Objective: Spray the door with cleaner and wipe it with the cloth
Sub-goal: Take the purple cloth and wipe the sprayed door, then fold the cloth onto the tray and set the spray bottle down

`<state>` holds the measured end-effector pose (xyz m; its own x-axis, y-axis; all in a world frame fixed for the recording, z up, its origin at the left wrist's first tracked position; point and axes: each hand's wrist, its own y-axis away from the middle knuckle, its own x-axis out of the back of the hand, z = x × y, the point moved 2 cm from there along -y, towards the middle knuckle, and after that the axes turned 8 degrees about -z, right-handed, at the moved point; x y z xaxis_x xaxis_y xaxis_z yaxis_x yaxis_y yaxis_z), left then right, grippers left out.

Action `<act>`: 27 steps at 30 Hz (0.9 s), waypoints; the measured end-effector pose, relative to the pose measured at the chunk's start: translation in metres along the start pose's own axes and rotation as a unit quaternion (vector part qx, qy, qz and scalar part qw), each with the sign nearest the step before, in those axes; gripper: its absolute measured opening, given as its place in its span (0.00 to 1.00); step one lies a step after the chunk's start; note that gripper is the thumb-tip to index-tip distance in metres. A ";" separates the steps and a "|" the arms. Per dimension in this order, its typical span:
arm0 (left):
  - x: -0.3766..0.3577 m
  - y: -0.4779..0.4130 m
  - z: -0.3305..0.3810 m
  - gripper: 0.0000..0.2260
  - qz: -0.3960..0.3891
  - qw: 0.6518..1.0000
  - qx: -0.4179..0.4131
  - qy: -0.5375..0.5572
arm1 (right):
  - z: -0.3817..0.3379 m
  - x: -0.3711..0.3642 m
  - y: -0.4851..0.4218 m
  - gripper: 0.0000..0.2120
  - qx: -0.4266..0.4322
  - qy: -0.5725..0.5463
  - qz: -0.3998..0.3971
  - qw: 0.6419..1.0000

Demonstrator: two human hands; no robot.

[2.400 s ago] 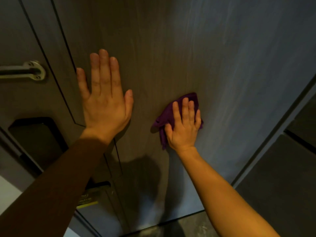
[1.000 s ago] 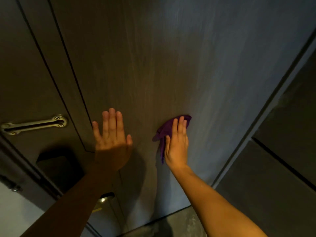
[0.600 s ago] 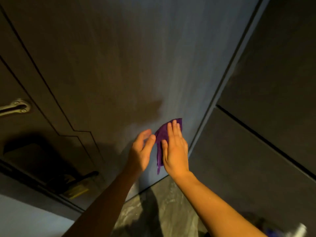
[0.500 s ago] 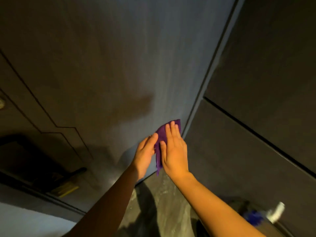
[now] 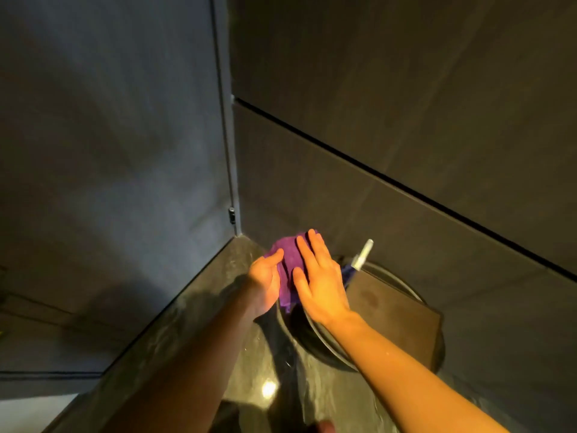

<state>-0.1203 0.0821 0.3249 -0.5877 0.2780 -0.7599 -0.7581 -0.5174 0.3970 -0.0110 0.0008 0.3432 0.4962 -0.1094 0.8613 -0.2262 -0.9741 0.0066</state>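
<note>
1. Both hands met on the purple cloth [image 5: 288,256], held low in front of the person, above the floor [image 5: 218,307] and clear of the door [image 5: 109,135].
2. The left hand [image 5: 265,278] lay under and beside the cloth's left edge, its thumb pressed on the fabric; the hand was closed on the cloth.
3. The right hand [image 5: 321,282] lay flat over the cloth's right part, fingers straight and slightly spread, thumb against the fabric, so the cloth was pressed between the two hands.
4. A fold of cloth hung down between the wrists.
5. The door stood at the left, dull grey, its lower edge meeting the dark glossy floor; the door's right edge ran beside a narrow frame [image 5: 229,151].
6. A dark panelled wall [image 5: 406,104] filled the right side, crossed by a slanting black seam.
7. A spray bottle [image 5: 359,260] with a white nozzle stood just right of the right hand, its blue body mostly hidden behind the fingers.
8. The bottle sat at the rim of a round dark basin [image 5: 315,339] on the floor, with a flat dark board [image 5: 393,307] lying across it.
</note>
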 end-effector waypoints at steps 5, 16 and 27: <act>-0.057 -0.023 -0.084 0.20 -0.039 0.994 0.084 -0.052 | 0.098 0.040 0.069 0.27 -0.122 -0.115 0.066 0.983; -0.133 -0.103 -0.241 0.18 -0.065 0.965 0.227 -0.114 | 0.266 0.080 0.170 0.18 -0.452 -0.633 0.048 0.626; -0.082 -0.226 -0.340 0.11 -0.041 0.922 0.285 -0.258 | 0.391 0.012 0.195 0.11 -0.466 -0.435 0.150 0.756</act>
<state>0.1953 -0.0987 0.1223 -0.4659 0.7219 -0.5117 -0.7457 -0.0089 0.6662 0.2789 -0.2683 0.1565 0.5767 -0.7813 0.2386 -0.7294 -0.3609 0.5811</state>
